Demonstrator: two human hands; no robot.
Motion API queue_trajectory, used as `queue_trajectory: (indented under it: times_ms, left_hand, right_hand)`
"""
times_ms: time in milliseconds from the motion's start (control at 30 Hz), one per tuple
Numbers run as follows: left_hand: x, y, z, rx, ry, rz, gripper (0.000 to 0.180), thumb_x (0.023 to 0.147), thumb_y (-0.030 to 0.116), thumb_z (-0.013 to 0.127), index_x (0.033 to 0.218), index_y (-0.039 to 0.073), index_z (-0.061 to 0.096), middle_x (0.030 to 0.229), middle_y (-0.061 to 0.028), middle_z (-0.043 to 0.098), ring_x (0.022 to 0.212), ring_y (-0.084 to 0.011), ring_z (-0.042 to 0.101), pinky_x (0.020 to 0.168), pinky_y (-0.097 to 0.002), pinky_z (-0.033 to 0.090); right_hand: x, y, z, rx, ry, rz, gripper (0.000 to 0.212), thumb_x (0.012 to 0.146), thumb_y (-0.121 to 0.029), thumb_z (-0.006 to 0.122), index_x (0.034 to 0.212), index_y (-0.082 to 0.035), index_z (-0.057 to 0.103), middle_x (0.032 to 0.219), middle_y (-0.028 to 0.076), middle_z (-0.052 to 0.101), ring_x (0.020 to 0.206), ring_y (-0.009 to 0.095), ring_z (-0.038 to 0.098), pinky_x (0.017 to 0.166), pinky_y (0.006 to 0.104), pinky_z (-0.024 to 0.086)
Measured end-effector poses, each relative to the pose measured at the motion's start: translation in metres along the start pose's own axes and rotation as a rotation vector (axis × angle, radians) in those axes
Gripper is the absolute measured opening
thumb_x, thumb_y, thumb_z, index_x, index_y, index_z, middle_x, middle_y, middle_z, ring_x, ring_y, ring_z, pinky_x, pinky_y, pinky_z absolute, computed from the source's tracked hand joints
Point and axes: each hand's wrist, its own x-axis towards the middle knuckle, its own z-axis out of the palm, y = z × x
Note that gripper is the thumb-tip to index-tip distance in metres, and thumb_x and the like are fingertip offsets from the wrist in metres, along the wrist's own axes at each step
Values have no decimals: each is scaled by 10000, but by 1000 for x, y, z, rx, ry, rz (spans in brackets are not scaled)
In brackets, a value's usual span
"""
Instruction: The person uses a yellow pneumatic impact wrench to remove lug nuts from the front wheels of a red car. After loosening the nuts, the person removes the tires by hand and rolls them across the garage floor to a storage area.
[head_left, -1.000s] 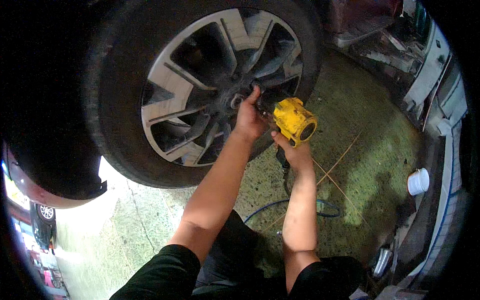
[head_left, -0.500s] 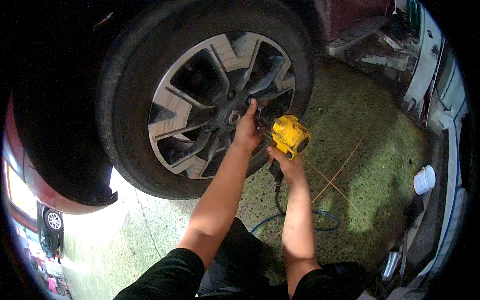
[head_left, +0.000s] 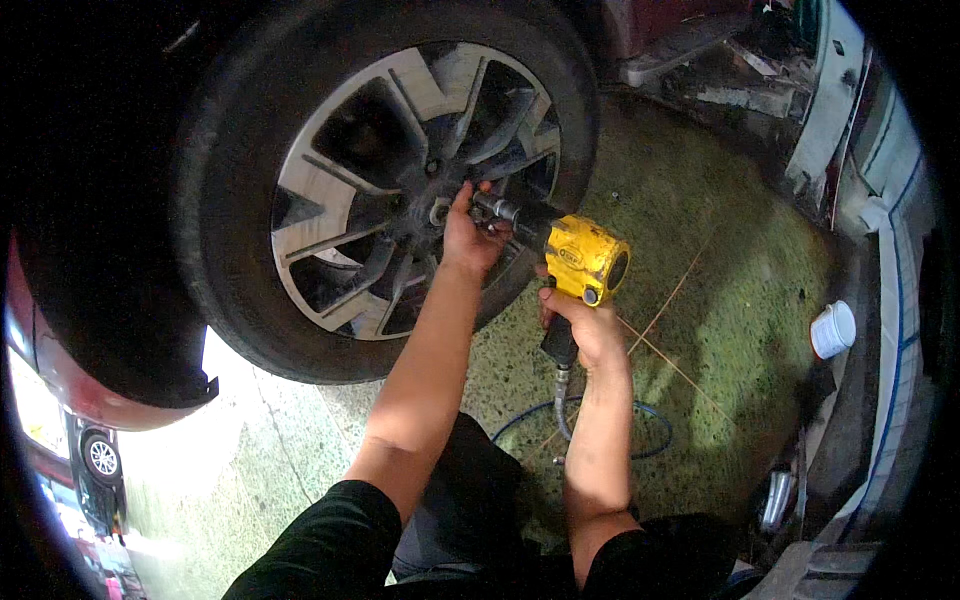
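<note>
The wheel (head_left: 338,188) stands at left, its face toward you. Your left hand (head_left: 472,245) is near its centre, fingers curled at the socket (head_left: 497,207); I cannot tell whether they grip it. If the tool spins now, it could pinch or twist them. Below, the hose (head_left: 562,405) drops from the handle toward the floor, so a careless step might snag it. The yellow wrench (head_left: 590,258) is gripped in your right hand (head_left: 595,335); a loose hold could let it kick.
</note>
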Motion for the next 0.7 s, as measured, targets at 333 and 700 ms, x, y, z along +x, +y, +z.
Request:
queue_trajectory:
  times_ms: [333, 700]
  left_hand:
    - [15, -2, -42, -57, -162, -113, 333, 1023, 345, 499, 1162, 87, 657, 1164, -76, 696, 1089, -221, 652, 833, -389, 534]
    - [-48, 49, -13, 102, -208, -88, 318, 1016, 392, 566, 1122, 100, 636, 1016, -74, 699, 914, -222, 657, 776, -395, 556]
  right_hand:
    - [-23, -19, 19, -169, -15, -12, 398, 856, 52, 727, 1234, -26, 629, 1047, 37, 698, 768, 124, 623, 638, 300, 516]
    - [38, 28, 69, -328, -74, -192, 314, 896, -37, 735, 1186, -41, 616, 916, 16, 658, 741, 123, 605, 644, 307, 507]
